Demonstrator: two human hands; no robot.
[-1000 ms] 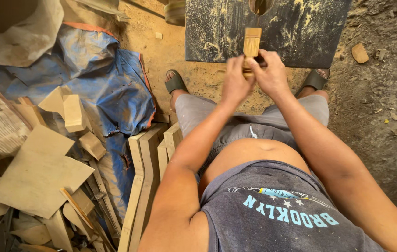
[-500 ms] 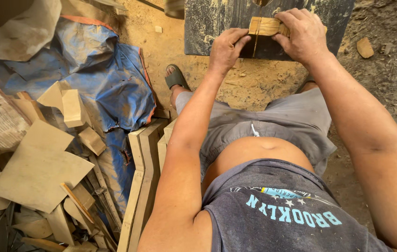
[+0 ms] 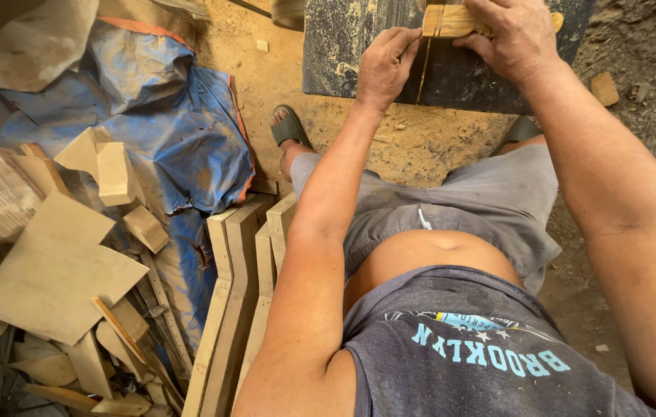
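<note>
Head view: the small wood block (image 3: 451, 21) has gone from upright at the dark desk's (image 3: 343, 54) near edge to lying flat at 12 o'clock. The right hand (image 3: 515, 38) grips it from above; the left hand (image 3: 383, 66), fingers curled, presses the desk just beside it. One block in hand, three long curved boards (image 3: 239, 301) at 7 o'clock, one sandal (image 3: 291, 128) visible.

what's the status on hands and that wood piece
Right hand pressing wood block flat on dark board. Left hand on board beside thin strip. Nothing blocking; offcuts lie off to the left.
</note>
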